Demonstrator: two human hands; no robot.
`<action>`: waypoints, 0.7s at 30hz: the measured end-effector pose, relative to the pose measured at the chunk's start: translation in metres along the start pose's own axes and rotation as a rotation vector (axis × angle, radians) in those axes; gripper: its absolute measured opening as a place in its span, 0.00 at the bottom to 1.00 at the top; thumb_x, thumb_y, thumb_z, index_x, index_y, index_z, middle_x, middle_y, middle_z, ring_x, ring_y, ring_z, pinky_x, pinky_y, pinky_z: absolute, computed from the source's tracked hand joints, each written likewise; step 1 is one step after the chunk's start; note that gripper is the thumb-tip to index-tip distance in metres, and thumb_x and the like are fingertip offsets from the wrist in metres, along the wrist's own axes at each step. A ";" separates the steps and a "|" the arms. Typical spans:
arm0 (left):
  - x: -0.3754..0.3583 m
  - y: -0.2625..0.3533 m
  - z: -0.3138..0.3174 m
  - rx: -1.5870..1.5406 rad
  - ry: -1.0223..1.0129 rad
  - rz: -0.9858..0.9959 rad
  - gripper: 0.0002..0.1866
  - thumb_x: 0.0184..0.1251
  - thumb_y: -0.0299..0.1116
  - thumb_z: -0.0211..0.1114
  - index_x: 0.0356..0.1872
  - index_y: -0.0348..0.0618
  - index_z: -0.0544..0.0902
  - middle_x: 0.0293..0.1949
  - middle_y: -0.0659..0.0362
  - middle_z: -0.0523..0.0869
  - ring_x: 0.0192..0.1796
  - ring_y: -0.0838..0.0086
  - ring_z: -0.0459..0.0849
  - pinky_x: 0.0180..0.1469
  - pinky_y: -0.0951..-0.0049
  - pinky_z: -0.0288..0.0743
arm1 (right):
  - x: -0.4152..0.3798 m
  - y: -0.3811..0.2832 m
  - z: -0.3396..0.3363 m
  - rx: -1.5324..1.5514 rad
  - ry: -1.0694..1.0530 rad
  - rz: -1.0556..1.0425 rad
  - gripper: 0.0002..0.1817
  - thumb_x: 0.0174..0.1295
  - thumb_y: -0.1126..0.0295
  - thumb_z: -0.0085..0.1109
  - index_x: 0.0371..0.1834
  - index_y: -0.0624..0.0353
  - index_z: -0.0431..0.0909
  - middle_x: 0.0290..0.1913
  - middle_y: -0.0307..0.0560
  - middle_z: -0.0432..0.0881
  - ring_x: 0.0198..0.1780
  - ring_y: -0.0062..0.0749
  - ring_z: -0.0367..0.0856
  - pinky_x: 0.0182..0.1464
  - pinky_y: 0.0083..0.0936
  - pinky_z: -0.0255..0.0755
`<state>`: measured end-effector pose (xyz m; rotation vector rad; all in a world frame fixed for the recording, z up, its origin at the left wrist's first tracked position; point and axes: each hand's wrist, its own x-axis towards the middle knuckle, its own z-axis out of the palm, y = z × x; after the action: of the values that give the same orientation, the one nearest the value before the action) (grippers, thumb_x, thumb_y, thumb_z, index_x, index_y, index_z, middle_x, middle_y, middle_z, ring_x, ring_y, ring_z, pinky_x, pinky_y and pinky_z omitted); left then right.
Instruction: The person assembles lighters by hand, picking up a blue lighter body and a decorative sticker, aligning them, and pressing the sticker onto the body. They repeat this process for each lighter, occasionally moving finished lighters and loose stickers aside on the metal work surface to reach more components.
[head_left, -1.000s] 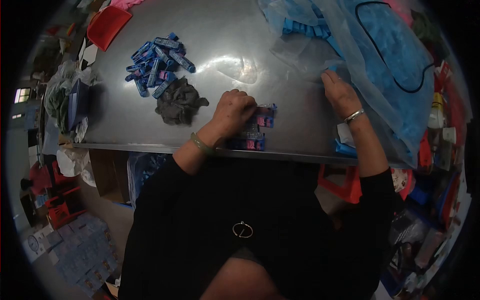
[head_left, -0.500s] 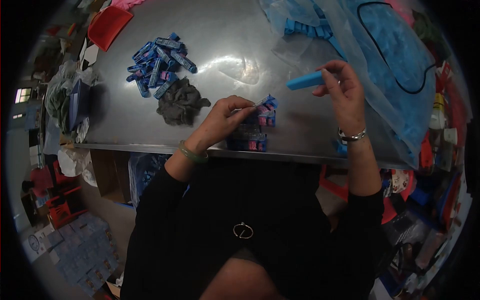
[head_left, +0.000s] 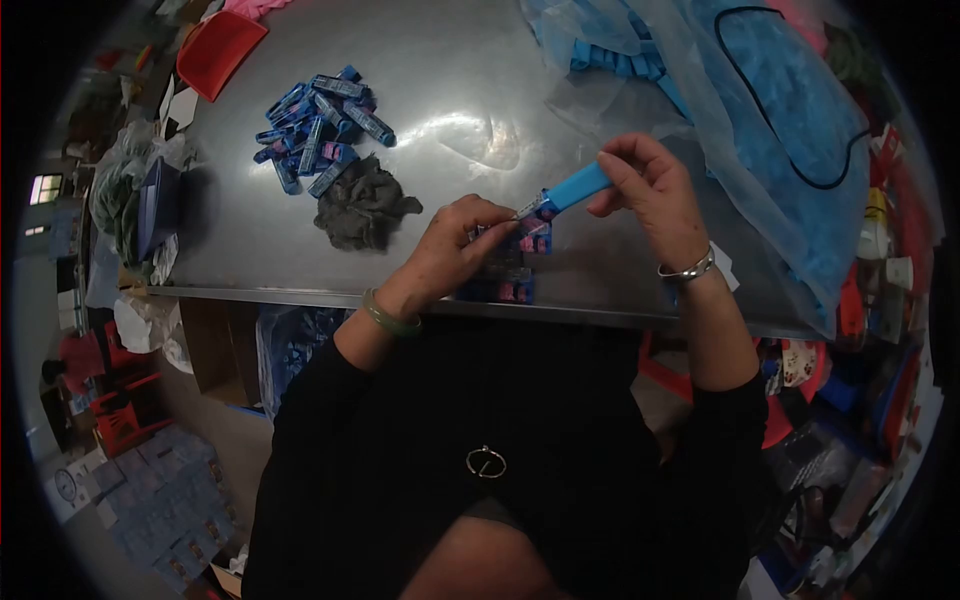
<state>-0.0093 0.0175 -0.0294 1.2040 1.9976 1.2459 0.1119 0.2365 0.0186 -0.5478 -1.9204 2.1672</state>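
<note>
My left hand (head_left: pixel 452 245) pinches a small printed blue carton (head_left: pixel 534 206) between thumb and fingertips, over the near part of the metal table. My right hand (head_left: pixel 652 188) grips a light-blue flat bar (head_left: pixel 580 187) by its far end. The bar slants down to the left, and its lower tip meets the end of the carton. Under my left hand lie more printed blue and pink cartons (head_left: pixel 516 290), partly covered by the fingers. Further left is a heap of similar blue cartons (head_left: pixel 318 122), with a crumpled dark grey cloth (head_left: pixel 365 205) against it.
A large clear bag (head_left: pixel 770 170) spreads over the table's right side, with light-blue bars (head_left: pixel 620 58) at its mouth. At the far left corner rests a red dustpan-like scoop (head_left: pixel 218 52). The metal table's (head_left: pixel 400 300) front edge runs close before my body.
My right hand has moved left and slightly down, bringing the light-blue bar's tip to the carton's end. My left hand has stayed nearly still, holding the carton.
</note>
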 end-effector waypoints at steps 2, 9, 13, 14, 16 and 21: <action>0.001 0.007 0.004 -0.154 -0.017 -0.079 0.08 0.66 0.30 0.64 0.42 0.37 0.84 0.36 0.58 0.86 0.40 0.75 0.83 0.44 0.75 0.76 | -0.001 0.001 0.004 0.037 -0.038 -0.005 0.12 0.67 0.67 0.57 0.47 0.64 0.75 0.37 0.44 0.81 0.32 0.24 0.84 0.35 0.18 0.79; 0.000 0.021 0.010 -0.736 -0.162 -0.323 0.11 0.67 0.31 0.63 0.47 0.37 0.82 0.40 0.59 0.86 0.43 0.78 0.83 0.51 0.76 0.75 | -0.005 0.009 0.016 -0.095 -0.075 -0.124 0.09 0.65 0.73 0.58 0.47 0.63 0.77 0.40 0.42 0.81 0.37 0.21 0.82 0.39 0.16 0.77; 0.000 0.020 0.012 -0.822 -0.170 -0.350 0.14 0.67 0.34 0.64 0.48 0.37 0.81 0.38 0.60 0.86 0.43 0.79 0.84 0.51 0.77 0.76 | -0.007 0.019 0.019 -0.212 -0.054 -0.249 0.10 0.63 0.72 0.60 0.46 0.64 0.77 0.39 0.41 0.82 0.36 0.23 0.82 0.38 0.18 0.76; -0.001 0.019 0.013 -0.872 -0.167 -0.337 0.13 0.67 0.34 0.64 0.48 0.37 0.81 0.38 0.60 0.86 0.43 0.79 0.84 0.50 0.77 0.76 | -0.010 0.017 0.018 -0.302 -0.097 -0.292 0.14 0.60 0.70 0.64 0.47 0.64 0.77 0.40 0.44 0.82 0.38 0.27 0.82 0.41 0.21 0.76; 0.000 0.018 0.015 -0.922 -0.162 -0.326 0.13 0.68 0.34 0.64 0.48 0.38 0.81 0.37 0.60 0.86 0.42 0.79 0.83 0.49 0.78 0.76 | -0.016 0.014 0.022 -0.391 -0.142 -0.334 0.18 0.57 0.68 0.67 0.48 0.64 0.76 0.42 0.46 0.81 0.41 0.31 0.83 0.44 0.25 0.76; 0.003 0.027 0.014 -1.093 -0.122 -0.345 0.13 0.70 0.35 0.61 0.48 0.38 0.80 0.37 0.59 0.86 0.39 0.80 0.83 0.43 0.80 0.78 | -0.032 0.018 0.042 -0.861 -0.193 -0.545 0.48 0.39 0.63 0.79 0.64 0.60 0.59 0.59 0.56 0.69 0.62 0.48 0.69 0.67 0.42 0.57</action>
<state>0.0114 0.0314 -0.0122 0.3545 1.0308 1.6462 0.1261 0.1838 0.0088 0.1033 -2.6635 1.0427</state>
